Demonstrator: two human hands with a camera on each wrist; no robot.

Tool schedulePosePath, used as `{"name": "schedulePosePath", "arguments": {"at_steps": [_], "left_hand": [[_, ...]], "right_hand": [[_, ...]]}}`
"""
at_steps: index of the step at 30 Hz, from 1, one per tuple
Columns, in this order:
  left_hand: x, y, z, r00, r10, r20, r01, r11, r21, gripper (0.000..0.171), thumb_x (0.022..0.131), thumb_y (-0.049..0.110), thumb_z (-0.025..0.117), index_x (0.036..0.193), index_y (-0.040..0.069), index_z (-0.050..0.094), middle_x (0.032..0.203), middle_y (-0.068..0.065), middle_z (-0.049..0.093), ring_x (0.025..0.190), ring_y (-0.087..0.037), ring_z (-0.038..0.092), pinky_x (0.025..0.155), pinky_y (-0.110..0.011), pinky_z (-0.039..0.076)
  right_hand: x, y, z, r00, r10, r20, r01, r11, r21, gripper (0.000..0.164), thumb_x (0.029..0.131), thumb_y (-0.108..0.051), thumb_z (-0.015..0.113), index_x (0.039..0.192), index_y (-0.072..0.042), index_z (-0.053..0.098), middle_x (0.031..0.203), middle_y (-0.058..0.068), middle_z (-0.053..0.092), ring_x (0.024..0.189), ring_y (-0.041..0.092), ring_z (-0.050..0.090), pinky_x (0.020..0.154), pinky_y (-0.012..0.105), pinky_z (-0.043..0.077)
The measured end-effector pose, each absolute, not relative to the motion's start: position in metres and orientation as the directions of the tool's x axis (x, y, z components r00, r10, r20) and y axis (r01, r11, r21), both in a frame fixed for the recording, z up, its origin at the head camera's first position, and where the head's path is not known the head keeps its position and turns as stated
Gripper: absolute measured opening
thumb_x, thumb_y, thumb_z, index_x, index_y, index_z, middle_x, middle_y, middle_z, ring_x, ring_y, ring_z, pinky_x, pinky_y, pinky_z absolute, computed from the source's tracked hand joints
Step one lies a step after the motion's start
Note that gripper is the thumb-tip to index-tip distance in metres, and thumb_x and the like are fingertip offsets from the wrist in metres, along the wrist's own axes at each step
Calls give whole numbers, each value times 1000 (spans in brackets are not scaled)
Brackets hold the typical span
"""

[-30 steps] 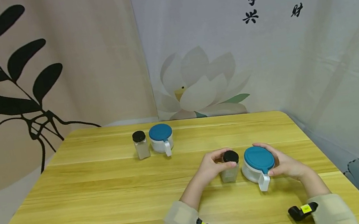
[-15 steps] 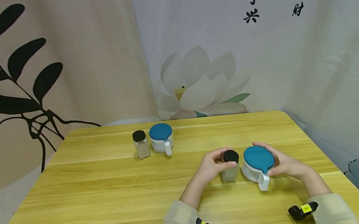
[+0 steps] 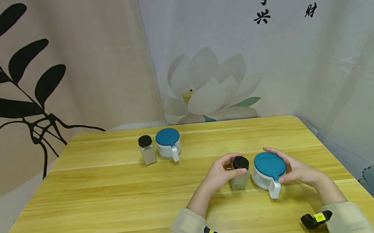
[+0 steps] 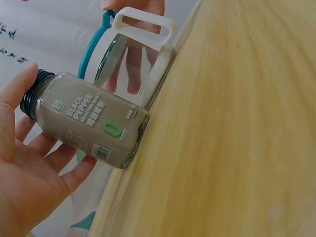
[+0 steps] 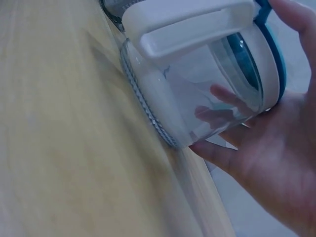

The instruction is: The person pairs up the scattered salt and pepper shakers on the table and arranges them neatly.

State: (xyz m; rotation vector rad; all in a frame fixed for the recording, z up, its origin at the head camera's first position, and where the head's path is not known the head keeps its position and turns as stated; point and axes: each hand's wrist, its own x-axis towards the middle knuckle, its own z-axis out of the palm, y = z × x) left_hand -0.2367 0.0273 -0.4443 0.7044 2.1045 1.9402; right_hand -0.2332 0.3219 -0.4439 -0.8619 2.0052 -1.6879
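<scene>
Black-capped square glass jar [image 4: 91, 121], lettered "BLACK PEPPER", stands right of centre in the head view; left hand [image 3: 220, 172] pinches it. Right hand [image 3: 298, 170], fingers curled, grips blue-lidded, white-handled round glass jar [image 3: 270, 165] alongside.

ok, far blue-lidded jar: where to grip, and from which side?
Probably the handle, from the near side: the far blue-lidded jar stands upright with its handle pointing towards the head camera. For a body grip, I'd come from the right, since the far black-capped bottle stands close on its left.
</scene>
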Motion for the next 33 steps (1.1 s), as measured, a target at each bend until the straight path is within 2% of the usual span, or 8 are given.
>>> {"name": "schedulePosePath", "arguments": {"at_steps": [8, 13, 16, 20, 23, 27, 30, 33], "left_hand": [[-234, 26, -439, -860, 481, 170, 221, 52, 974, 43, 89, 16, 71, 130, 18, 59, 114, 3, 59, 96, -15, 54, 80, -28, 45], [-231, 24, -432, -855, 491, 167, 220, 52, 974, 44, 89, 13, 70, 132, 12, 58, 116, -1, 60, 98, -18, 54, 80, -29, 46], [-231, 24, -430, -856, 489, 166, 218, 50, 975, 44, 89, 13, 70, 131, 11, 58, 117, -2, 60, 102, -19, 56, 82, -30, 47], [-232, 24, -433, -862, 479, 166, 220, 59, 974, 43, 89, 18, 71, 130, 18, 60, 122, 1, 60, 107, -16, 55, 86, -31, 46], [-233, 23, -434, -861, 477, 174, 231, 63, 971, 42, 89, 21, 71, 130, 20, 60, 125, 1, 59, 110, -15, 54, 90, -34, 45], [-234, 20, -432, -868, 465, 176, 230, 62, 971, 43, 89, 24, 71, 131, 21, 59, 124, 4, 60, 113, -16, 54, 94, -39, 44], [-236, 18, -432, -870, 458, 185, 235, 55, 970, 44, 89, 25, 71, 131, 21, 59, 122, 6, 61, 114, -15, 54, 94, -39, 43], [-237, 16, -431, -861, 461, 216, 256, 27, 966, 43, 89, 22, 70, 131, 20, 58, 121, 4, 62, 113, -15, 55, 92, -38, 45]], "right_hand": [[-230, 322, -439, -753, -648, 111, -234, 106, -966, 92, 85, -16, 71, 153, -6, 10, 145, 32, 19, 124, 18, 42, 94, 32, 43], [-230, 323, -437, -760, -635, 134, -264, 114, -958, 88, 86, -13, 69, 153, -7, 13, 147, 31, 18, 124, 16, 42, 93, 32, 44], [-231, 322, -436, -758, -634, 155, -279, 100, -955, 86, 86, -9, 67, 153, -8, 14, 150, 23, 20, 124, 15, 42, 92, 33, 45], [-231, 322, -433, -754, -630, 183, -303, 86, -949, 86, 86, -4, 65, 153, -7, 13, 150, 11, 28, 125, 13, 42, 92, 33, 45], [-230, 321, -431, -761, -615, 208, -340, 105, -934, 84, 86, 0, 63, 153, -6, 13, 150, 18, 28, 129, 13, 38, 94, 29, 42], [-228, 319, -427, -769, -594, 238, -386, 133, -913, 82, 87, 4, 61, 152, -1, 12, 147, 35, 20, 136, 33, 27, 96, 23, 35], [-228, 318, -425, -777, -580, 245, -394, 145, -907, 80, 87, 5, 60, 152, 0, 12, 147, 33, 21, 135, 46, 20, 97, 21, 33], [-228, 317, -425, -791, -560, 246, -396, 164, -903, 79, 88, 6, 59, 152, -2, 13, 148, 31, 22, 135, 45, 22, 96, 22, 34]]}}
